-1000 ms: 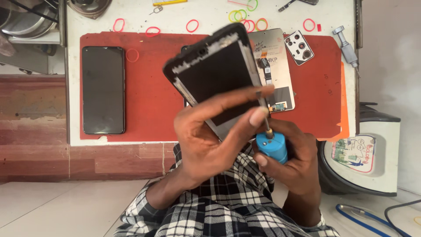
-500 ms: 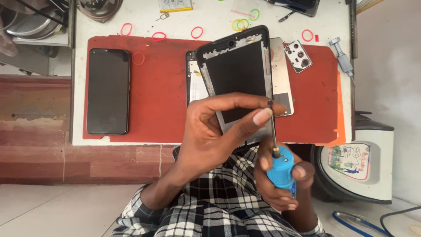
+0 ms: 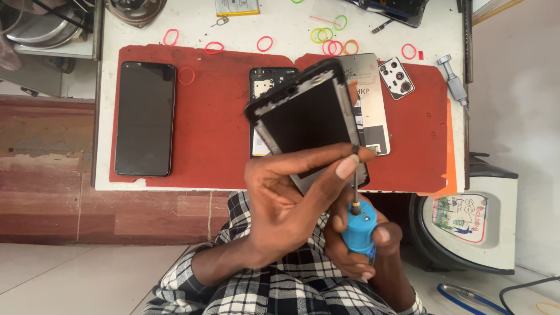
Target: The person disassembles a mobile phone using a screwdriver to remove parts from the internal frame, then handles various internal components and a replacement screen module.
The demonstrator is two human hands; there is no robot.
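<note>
Black plastic phone frame [image 3: 306,119], rectangular with screen side dark, is held raised over the red work mat [image 3: 216,116] on the white table [image 3: 280,29], tilted with its top edge toward the left. It is gripped by the left hand [image 3: 280,204]: fingers wrapped under the lower end, thumb laid across the bottom right corner, grip closed on the frame. A small blue-handled precision screwdriver [image 3: 357,224] is held in the right hand [image 3: 361,242], grip closed around the handle, shaft pointing up with the tip at the frame's bottom right corner, beside the left thumb.

Step in hand is judged to be driving or removing a corner screw. To be done well: shaft should be kept square to the frame, tip fully seated before any turn, frame braced by the thumb so it cannot twist, light axial pressure only.

Elsewhere on the mat: a complete black smartphone [image 3: 144,116] lying flat at the left, well apart; a black inner phone chassis [image 3: 265,81] and a silver-grey back panel [image 3: 367,99] partly hidden behind the raised frame; a grey camera-lens cover [image 3: 396,77] at the right. Coloured rubber bands [image 3: 332,44] are scattered on the table, a metal tool [image 3: 454,79] at the right edge.

Versus half a second ago: frame has been rotated anticlockwise from near-upright to tilted. Screwdriver contact at the corner is unchanged.
</note>
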